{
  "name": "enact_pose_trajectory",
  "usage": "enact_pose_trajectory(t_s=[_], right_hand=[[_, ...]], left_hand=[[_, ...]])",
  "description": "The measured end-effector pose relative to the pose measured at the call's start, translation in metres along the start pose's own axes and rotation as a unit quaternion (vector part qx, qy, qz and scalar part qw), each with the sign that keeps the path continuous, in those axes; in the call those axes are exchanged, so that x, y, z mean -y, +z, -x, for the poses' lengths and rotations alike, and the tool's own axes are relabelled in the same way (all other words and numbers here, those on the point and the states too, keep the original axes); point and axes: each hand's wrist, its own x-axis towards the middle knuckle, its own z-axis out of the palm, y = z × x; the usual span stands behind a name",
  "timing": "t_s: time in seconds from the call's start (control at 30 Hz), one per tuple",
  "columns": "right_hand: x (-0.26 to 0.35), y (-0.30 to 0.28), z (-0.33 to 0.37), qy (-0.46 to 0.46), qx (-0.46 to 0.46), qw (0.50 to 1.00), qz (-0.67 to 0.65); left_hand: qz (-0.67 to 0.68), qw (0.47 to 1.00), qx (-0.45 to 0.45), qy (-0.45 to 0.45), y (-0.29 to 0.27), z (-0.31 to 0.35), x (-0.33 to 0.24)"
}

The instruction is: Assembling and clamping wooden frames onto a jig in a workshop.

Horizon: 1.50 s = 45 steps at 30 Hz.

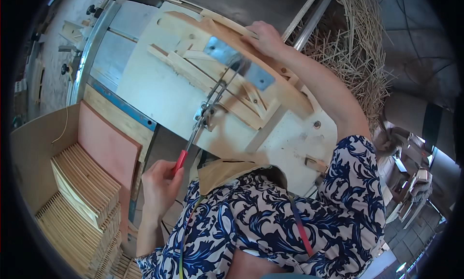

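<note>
My left hand is closed round the red handle of a toggle clamp. The metal clamp is fixed to a pale wooden board, and its long arm reaches up to a wooden jig piece. Two grey-blue metal plates sit on that long curved wooden piece. My right hand lies over the far edge of the wood, fingers bent round a slat; its fingertips are partly hidden. Narrow wooden strips form a frame on the board beneath.
A large heap of thin wood offcuts lies at the far right beside a metal rail. At the lower left, a box holds stacks of slotted wooden parts. A metal machine table with black knobs stands at the left.
</note>
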Motion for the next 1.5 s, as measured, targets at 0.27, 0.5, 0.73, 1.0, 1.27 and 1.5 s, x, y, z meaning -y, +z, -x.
enact_pose_trajectory(t_s=[0.27,0.5,0.73,1.0,1.27,1.5], right_hand=[[-0.004,0.001,-0.003,0.033,0.050,0.997,0.047],[0.022,-0.175,0.107,0.069,0.138,0.984,0.084],[0.125,-0.302,0.503,0.415,-0.334,0.750,0.392],[0.278,-0.006,0.866,0.866,-0.242,0.390,0.199],[0.296,0.210,0.782,0.851,-0.201,0.420,0.241],[0.316,-0.033,0.792,0.749,-0.247,0.517,0.334]], left_hand=[[-0.041,0.985,-0.060,0.157,0.081,-0.086,0.035],[-0.109,0.988,0.095,0.061,0.114,-0.145,0.067],[-0.210,0.870,-0.122,0.429,0.112,-0.182,0.047],[-0.068,0.733,-0.063,0.674,0.174,-0.192,-0.113],[-0.094,0.661,-0.024,0.744,0.200,-0.138,-0.226],[0.076,0.733,0.041,0.675,0.163,-0.172,-0.245]])
